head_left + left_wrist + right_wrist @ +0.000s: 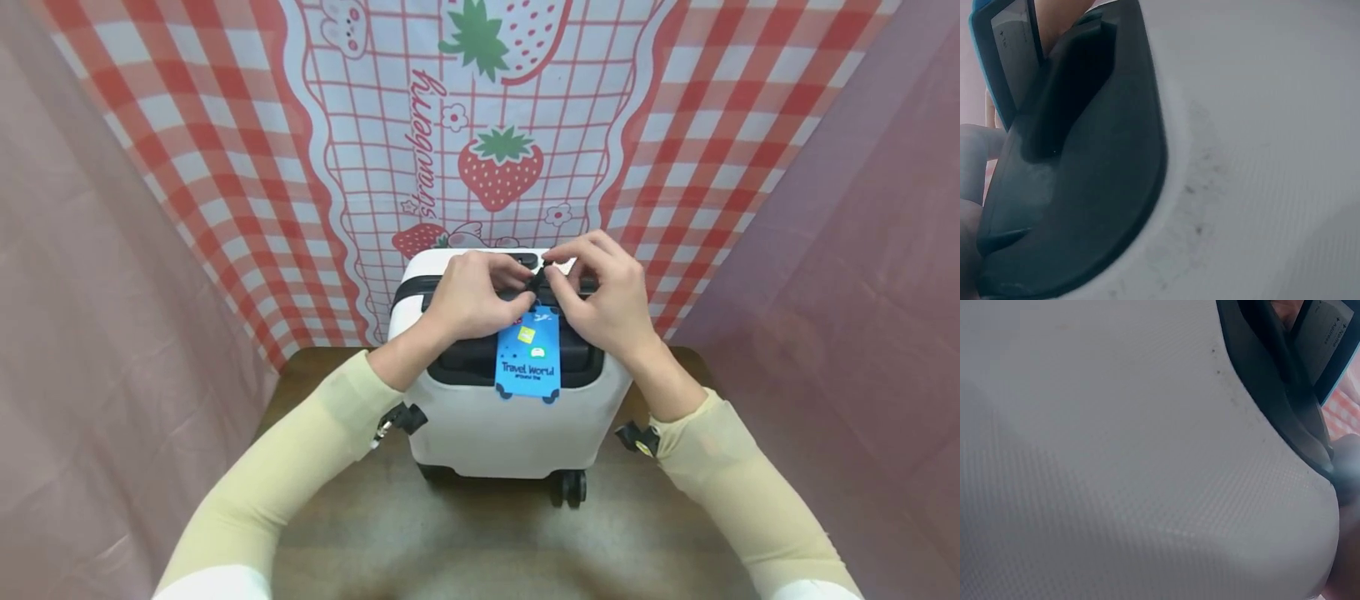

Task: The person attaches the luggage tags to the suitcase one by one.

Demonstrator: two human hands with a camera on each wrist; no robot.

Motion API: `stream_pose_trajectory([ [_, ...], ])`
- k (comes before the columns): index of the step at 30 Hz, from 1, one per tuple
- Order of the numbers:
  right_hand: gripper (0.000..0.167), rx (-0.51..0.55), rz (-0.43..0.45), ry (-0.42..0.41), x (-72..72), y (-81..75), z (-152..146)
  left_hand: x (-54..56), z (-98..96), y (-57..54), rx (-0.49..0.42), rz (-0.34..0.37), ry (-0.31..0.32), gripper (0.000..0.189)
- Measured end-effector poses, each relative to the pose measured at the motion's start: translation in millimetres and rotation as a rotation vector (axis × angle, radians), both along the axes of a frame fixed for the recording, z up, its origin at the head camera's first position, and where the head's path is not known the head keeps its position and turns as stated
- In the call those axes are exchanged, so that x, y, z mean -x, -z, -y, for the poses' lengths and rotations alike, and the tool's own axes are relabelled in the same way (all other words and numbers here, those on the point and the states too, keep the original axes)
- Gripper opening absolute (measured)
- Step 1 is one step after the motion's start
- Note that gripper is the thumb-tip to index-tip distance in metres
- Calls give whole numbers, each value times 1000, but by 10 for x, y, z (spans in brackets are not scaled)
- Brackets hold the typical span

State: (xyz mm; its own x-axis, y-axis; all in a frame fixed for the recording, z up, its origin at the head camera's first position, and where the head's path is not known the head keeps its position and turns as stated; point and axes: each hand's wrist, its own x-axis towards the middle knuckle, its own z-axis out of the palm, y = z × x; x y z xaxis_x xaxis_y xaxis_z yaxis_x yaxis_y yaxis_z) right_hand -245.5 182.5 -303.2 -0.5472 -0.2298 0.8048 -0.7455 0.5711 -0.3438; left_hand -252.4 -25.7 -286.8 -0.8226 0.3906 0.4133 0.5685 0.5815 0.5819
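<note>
A small white suitcase (pixel 502 429) stands upright, a black recessed panel (pixel 1129 137) at its upper front edge. Over that panel hangs a blue luggage tag (pixel 528 354) printed "Travel World"; its other face, with lines for name and address, shows in the right wrist view. From the tag's top runs a short black strap (pixel 539 278). My left hand (pixel 477 297) pinches the strap's lower part just above the tag. On the other side, my right hand (pixel 611 292) pinches its upper end between thumb and forefinger. The fingers partly hide the strap.
The suitcase stands on a brown wooden table (pixel 480 550), its black wheels (pixel 574 487) at the base. Close behind it hangs a red-and-white checked strawberry curtain (pixel 498 167). Pinkish cloth (pixel 840 292) hangs along both sides.
</note>
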Motion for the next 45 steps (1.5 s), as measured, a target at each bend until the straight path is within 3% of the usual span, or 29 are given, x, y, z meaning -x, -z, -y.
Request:
stream_pose_trajectory([
  [4, 11, -36, -27, 16, 6, 0, 0, 1, 1, -15, 8, 15, 0, 32],
  [9, 22, -61, -39, 42, 6, -11, 19, 5, 13, -14, 0, 2, 4, 32],
  [16, 33, -134, 18, 28, -10, -11, 34, 6, 22, -10, -15, -6, 11, 31],
  [23, 27, -148, -8, -4, -37, -8, 21, 2, 11, -14, -19, -18, 16, 29],
  [45, 19, -130, 27, 13, -35, 12, 15, -6, 6, 31, -31, -35, 7, 29],
])
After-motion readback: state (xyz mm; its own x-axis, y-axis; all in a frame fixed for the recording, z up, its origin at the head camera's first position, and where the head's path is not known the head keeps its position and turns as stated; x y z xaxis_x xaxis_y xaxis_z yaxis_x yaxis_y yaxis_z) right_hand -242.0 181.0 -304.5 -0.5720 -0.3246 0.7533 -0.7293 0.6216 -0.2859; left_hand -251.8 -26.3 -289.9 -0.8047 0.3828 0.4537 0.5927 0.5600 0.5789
